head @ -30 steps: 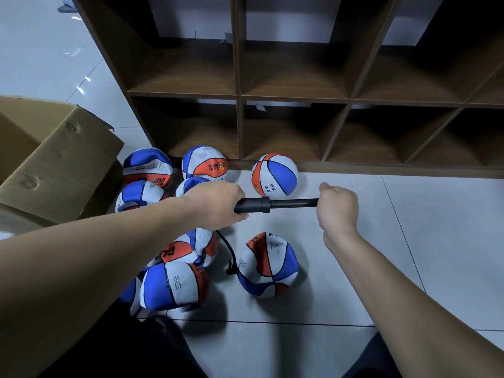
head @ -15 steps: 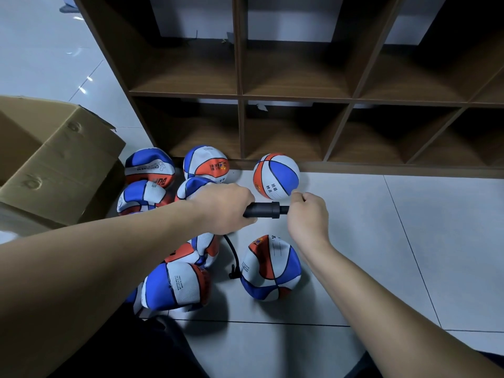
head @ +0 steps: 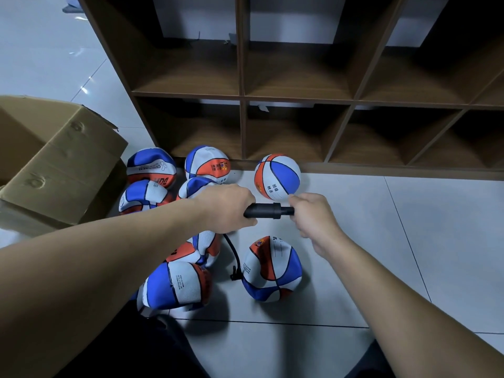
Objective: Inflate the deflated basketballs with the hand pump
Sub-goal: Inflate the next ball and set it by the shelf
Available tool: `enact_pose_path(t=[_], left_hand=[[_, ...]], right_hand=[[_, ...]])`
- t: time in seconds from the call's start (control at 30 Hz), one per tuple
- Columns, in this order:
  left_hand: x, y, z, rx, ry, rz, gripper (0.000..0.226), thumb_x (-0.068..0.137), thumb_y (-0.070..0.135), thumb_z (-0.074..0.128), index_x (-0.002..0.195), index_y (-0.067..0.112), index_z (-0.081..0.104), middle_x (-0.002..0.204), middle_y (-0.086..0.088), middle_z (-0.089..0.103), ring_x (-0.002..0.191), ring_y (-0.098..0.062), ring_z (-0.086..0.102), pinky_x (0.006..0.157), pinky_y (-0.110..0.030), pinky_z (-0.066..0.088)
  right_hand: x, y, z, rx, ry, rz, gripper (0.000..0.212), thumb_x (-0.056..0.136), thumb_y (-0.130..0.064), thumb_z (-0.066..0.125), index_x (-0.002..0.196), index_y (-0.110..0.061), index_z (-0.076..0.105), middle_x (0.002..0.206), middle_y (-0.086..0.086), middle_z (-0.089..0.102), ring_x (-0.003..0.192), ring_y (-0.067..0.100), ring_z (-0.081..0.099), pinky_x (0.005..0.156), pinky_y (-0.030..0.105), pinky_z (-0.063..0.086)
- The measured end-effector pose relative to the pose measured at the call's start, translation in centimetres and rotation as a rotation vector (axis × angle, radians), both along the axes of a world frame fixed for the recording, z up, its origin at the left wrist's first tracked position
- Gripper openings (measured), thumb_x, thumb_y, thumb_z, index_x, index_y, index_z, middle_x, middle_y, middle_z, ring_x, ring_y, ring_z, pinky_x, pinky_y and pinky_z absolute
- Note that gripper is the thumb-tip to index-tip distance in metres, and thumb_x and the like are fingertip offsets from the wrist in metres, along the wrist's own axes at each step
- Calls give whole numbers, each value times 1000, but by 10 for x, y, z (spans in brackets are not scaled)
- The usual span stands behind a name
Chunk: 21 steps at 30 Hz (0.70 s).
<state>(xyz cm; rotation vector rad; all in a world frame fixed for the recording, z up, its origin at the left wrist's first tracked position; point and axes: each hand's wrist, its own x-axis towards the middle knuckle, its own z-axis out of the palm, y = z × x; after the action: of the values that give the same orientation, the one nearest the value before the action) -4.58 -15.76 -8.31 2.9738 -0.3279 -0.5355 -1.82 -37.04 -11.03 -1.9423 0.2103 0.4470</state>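
Observation:
A black hand pump (head: 266, 210) lies level between my hands above the floor. My left hand (head: 227, 207) grips its barrel. My right hand (head: 313, 214) grips the handle, pushed in close to the barrel. A black hose (head: 231, 251) drops from the pump to a soft, dented red, white and blue basketball (head: 272, 268) on the tiles. Several other deflated balls (head: 174, 287) lie in a heap to the left. One round, firm ball (head: 276, 177) sits by the shelf base.
A dark wooden cubby shelf (head: 297, 99) with empty compartments stands behind the balls. An open cardboard box (head: 54, 165) sits at the left. Light floor tiles (head: 409, 227) stretch to the right.
My right hand has pushed the pump handle in toward my left hand, so the rod no longer shows. The left hand and the balls stay put.

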Motion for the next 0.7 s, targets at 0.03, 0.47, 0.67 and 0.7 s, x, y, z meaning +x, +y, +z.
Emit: enact_pose_path(t=[0.03,0.47,0.67,0.7], left_hand=[[0,4,0,-11,20,15,29,98,51,65,79,30,54,74,4,62,69,-18,63,64,-38,55],[1,7,1,18,17,45,34,100,50,64,76,30,51,73,3,62,65,-15,60,55,-30,41],[-1,7,-2,-3,18,39,31,99,51,64,79,30,55,73,3,64,67,-17,64,60,-34,51],[0,7,-2,-6,13,40,30,99,52,63,80,30,55,73,3,64,67,-17,64,61,-36,54]], right_hand=[[5,-8,1,-14,-8,-21,26,97,-31,58,76,-17,55,67,5,44,59,22,34,56,31,26],[20,-35,7,-74,-69,-189,41,99,-20,52,67,-21,26,65,0,25,67,25,23,61,36,18],[12,-16,3,-103,-110,-131,49,106,-20,50,62,-19,28,61,-2,29,62,23,26,57,34,21],[11,-13,3,-110,-120,-123,49,106,-20,50,62,-18,30,60,-1,31,61,23,28,56,34,22]])
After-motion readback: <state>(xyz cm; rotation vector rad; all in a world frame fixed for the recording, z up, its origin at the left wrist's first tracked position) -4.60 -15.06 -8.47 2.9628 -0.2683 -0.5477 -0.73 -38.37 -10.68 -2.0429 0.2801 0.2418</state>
